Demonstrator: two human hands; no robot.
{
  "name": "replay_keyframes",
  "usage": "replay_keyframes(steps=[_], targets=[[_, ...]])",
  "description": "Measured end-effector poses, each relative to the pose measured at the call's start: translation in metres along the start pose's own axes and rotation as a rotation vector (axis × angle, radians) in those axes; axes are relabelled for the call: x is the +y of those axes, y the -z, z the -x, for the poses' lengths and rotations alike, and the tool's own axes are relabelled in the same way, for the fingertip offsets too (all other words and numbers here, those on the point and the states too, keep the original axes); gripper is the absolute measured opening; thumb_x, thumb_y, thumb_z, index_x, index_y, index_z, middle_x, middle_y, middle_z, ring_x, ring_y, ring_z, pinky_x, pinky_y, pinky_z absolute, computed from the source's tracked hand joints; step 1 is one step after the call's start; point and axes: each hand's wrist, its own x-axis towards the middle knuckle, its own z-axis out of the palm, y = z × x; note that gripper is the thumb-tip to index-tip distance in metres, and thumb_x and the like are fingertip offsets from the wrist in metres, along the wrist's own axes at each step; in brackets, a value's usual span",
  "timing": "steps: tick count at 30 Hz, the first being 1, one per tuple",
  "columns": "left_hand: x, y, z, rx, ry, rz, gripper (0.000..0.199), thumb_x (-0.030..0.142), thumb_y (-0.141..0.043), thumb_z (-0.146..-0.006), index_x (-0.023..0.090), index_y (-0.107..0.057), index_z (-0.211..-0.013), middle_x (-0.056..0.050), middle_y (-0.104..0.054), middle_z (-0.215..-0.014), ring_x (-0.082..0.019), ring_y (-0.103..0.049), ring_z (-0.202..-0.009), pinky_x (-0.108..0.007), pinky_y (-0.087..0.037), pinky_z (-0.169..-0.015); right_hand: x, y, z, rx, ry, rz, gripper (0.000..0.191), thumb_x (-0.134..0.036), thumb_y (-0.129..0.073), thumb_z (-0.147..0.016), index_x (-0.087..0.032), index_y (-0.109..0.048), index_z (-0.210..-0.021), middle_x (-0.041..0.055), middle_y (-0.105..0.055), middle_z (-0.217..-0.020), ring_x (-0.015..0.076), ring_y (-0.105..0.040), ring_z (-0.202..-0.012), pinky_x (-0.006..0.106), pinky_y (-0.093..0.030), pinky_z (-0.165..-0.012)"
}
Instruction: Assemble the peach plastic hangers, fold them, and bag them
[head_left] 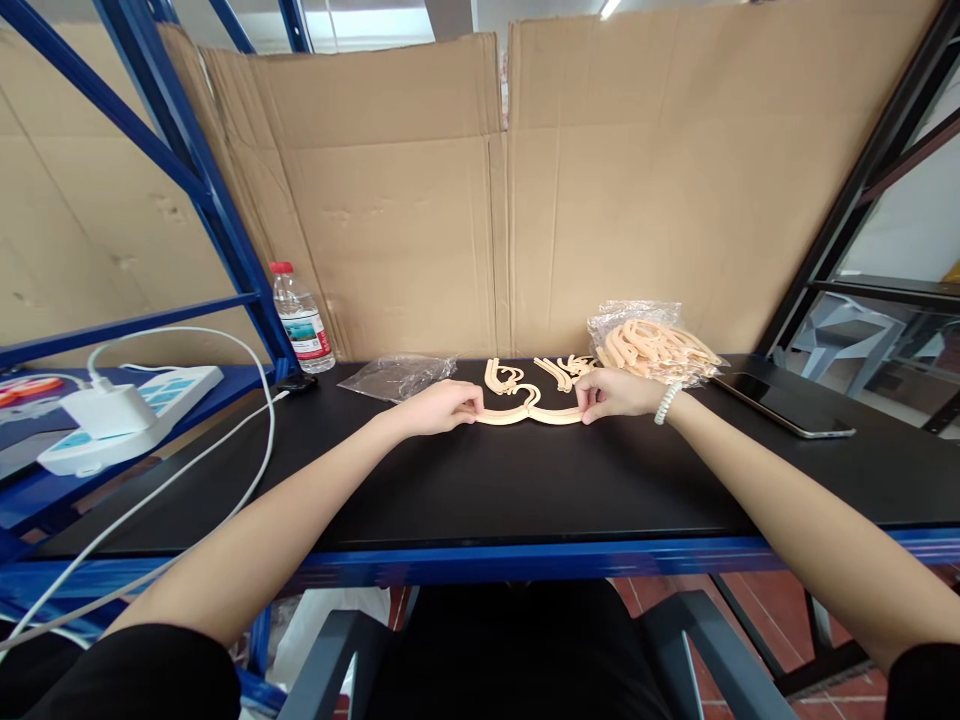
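Observation:
On the black tabletop (480, 490) lie pale wooden curved pieces laid together as a shape. My left hand (444, 407) pinches the outer end of the left curved wooden strip (504, 416). The outer end of the right curved wooden strip (556, 415) is between the fingers of my right hand (611, 394), which wears a beaded bracelet (667, 403). Both strips meet in the middle, below a hook-shaped wooden piece (531, 392). Just behind are more curved wooden pieces (495, 377) and a small pile of wooden strips (553, 374).
A plastic bag of wooden pieces (652, 345) lies behind my right hand, with a phone (784, 404) to its right. At the back left are a crumpled clear bag (401, 377) and a water bottle (301, 320). A white cable (271, 430) loops beside the power strip (180, 390).

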Motion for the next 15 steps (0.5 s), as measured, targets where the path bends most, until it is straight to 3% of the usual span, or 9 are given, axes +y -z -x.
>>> replay_keyframes(steps=[15], targets=[[0.0093, 0.0052, 0.0034, -0.020, -0.002, -0.104, 0.018, 0.010, -0.050, -0.076, 0.019, -0.059, -0.089, -0.002, -0.065, -0.088, -0.017, -0.060, -0.082, -0.025, -0.043, -0.072, -0.0052, -0.0007, 0.0021, 0.035, 0.024, 0.084, 0.018, -0.035, -0.064, -0.071, -0.018, -0.060, -0.072, 0.0047, -0.066, -0.077, 0.0198, -0.061, -0.075, 0.029, -0.046, -0.067]])
